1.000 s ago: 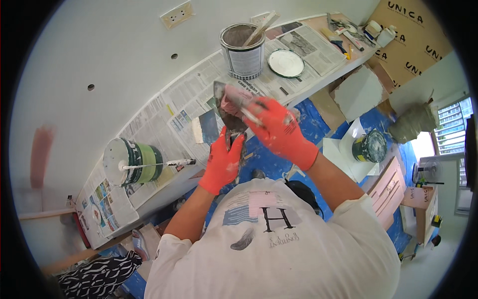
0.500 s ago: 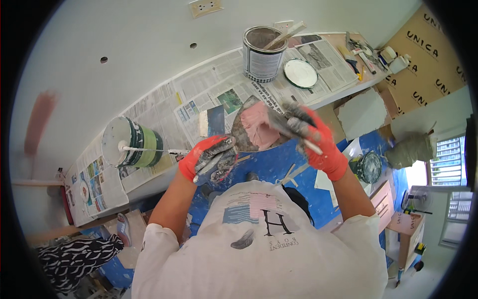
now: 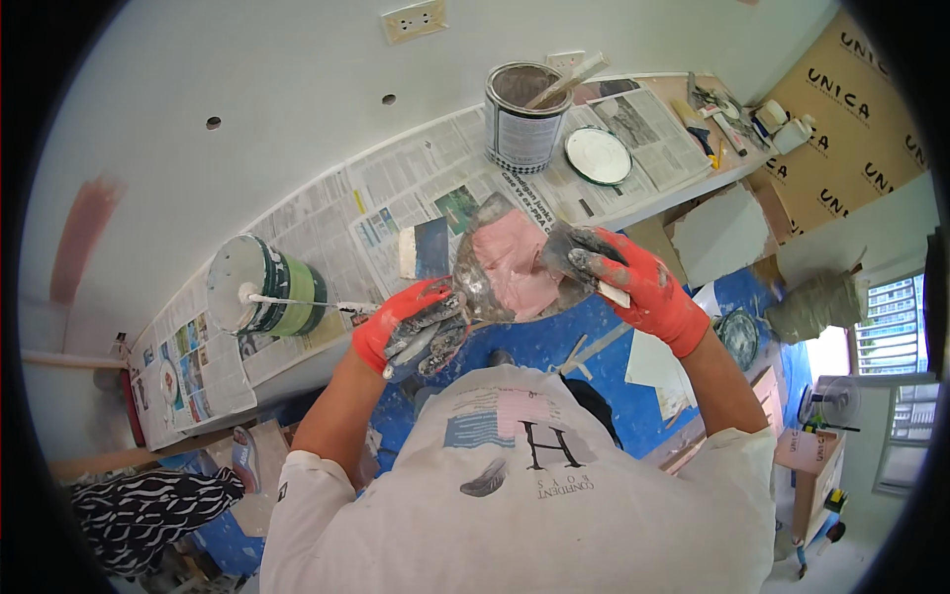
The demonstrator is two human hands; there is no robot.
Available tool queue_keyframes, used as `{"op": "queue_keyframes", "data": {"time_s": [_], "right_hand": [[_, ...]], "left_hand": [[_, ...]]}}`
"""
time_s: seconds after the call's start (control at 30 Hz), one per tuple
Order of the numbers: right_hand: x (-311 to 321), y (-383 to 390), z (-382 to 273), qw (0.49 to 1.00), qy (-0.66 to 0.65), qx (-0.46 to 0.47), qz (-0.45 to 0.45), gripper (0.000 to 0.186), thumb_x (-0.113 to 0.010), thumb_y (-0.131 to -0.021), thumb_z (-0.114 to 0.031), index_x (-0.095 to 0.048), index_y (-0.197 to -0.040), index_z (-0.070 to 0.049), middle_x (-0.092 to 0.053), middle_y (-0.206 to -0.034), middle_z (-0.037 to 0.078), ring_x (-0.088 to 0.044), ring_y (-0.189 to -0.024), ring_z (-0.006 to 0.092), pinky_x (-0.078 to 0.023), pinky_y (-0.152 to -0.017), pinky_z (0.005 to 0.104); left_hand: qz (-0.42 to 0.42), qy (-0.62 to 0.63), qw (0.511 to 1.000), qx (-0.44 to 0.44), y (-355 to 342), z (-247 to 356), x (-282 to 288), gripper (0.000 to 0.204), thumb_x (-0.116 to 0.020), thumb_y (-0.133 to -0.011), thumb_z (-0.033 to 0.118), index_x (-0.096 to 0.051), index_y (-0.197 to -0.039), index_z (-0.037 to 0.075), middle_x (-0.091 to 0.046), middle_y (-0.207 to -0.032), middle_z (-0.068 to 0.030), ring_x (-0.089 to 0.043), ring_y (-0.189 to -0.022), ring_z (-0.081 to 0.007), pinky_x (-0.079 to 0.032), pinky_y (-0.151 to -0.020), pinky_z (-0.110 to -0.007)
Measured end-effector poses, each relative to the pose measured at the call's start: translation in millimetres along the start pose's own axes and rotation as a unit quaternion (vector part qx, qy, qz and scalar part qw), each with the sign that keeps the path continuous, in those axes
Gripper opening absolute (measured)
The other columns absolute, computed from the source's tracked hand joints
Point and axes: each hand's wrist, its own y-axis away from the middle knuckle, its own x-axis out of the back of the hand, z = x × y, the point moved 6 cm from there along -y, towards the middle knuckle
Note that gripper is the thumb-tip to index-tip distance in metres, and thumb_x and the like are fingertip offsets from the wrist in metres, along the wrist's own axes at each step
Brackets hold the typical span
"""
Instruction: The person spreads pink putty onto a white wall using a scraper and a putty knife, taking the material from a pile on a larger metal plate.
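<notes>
A mound of pink paste (image 3: 510, 259) sits on a dark, smeared plate (image 3: 475, 287), held up in front of a worker's chest at the near edge of the desk, its long axis slanting from upper left to lower right. The right hand (image 3: 638, 287), in a coral glove, is the nearer one: its grip is closed around a scraper (image 3: 564, 252), the dark blade set at the right flank of the paste, the pale handle (image 3: 615, 294) angled down and back under the fingers. From that grip the paste lies directly leftward, with the blade between. The left hand (image 3: 421, 332), below and left of the mound, appears to have its grip closed on the plate at its lower left corner, though the dark-stained palm hides exactly how the fingers wrap it. The paste thus lies between the two hands, up and to the right of the left one.

Just left of the plate, a small blue-and-cream flat piece (image 3: 430, 247) lies on newspaper (image 3: 297, 238) covering the desk (image 3: 643, 204). Beyond the paste stands an open can (image 3: 524, 129) with a stick (image 3: 574, 79) leaning in it, a round white lid (image 3: 598, 155) beside it; a green-sided tub (image 3: 300, 295) sits well to the left.
</notes>
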Motion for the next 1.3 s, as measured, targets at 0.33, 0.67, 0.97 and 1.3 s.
{"op": "queue_keyframes", "data": {"time_s": [0.33, 0.67, 0.97, 1.3], "right_hand": [[-6.5, 48.8, 44.3, 0.915, -0.127, -0.215, 0.316, 0.041, -0.062, -0.092, -0.005, -0.055, -0.132, -0.002, -0.059, -0.121, 0.020, -0.062, -0.107, 0.0300, -0.051, -0.090, 0.0371], [-79.1, 20.1, 20.6, 0.610, -0.590, -0.273, 0.453, 0.035, -0.056, -0.097, -0.010, -0.052, -0.131, -0.004, -0.059, -0.116, 0.008, -0.063, -0.104, 0.0209, -0.056, -0.085, 0.0355], [-39.8, 0.9, -0.9, 0.827, -0.249, -0.267, 0.427, 0.027, -0.061, -0.096, -0.012, -0.058, -0.120, -0.001, -0.066, -0.104, 0.004, -0.063, -0.090, 0.0103, -0.053, -0.077, 0.0281], [-21.5, -9.8, -13.6, 0.900, -0.099, -0.202, 0.373, 0.025, -0.059, -0.095, -0.004, -0.060, -0.119, 0.003, -0.065, -0.111, 0.009, -0.062, -0.098, 0.0144, -0.049, -0.088, 0.0292]], "left_hand": [[0.181, -0.347, 0.869, -0.302, -25.3, 15.9, 19.6, 0.041, -0.050, -0.099, 0.032, -0.053, -0.121, -0.002, -0.058, -0.108, -0.0230, -0.060, -0.091, -0.0332, -0.048, -0.080, -0.041], [0.161, -0.685, 0.494, -0.510, -5.2, -4.2, -41.5, 0.053, -0.056, -0.087, 0.004, -0.044, -0.136, -0.013, -0.039, -0.140, -0.0375, -0.046, -0.123, -0.0511, -0.038, -0.105, -0.049], [0.089, -0.773, 0.413, -0.474, 7.1, 9.8, -78.4, 0.040, -0.063, -0.079, -0.006, -0.061, -0.119, -0.007, -0.054, -0.106, -0.0307, -0.052, -0.080, -0.0363, -0.049, -0.083, -0.047], [0.062, -0.783, 0.438, -0.437, 3.0, 2.1, -81.8, 0.036, -0.071, -0.083, 0.008, -0.062, -0.116, -0.005, -0.060, -0.094, -0.0226, -0.058, -0.072, -0.0336, -0.046, -0.064, -0.041]]}}
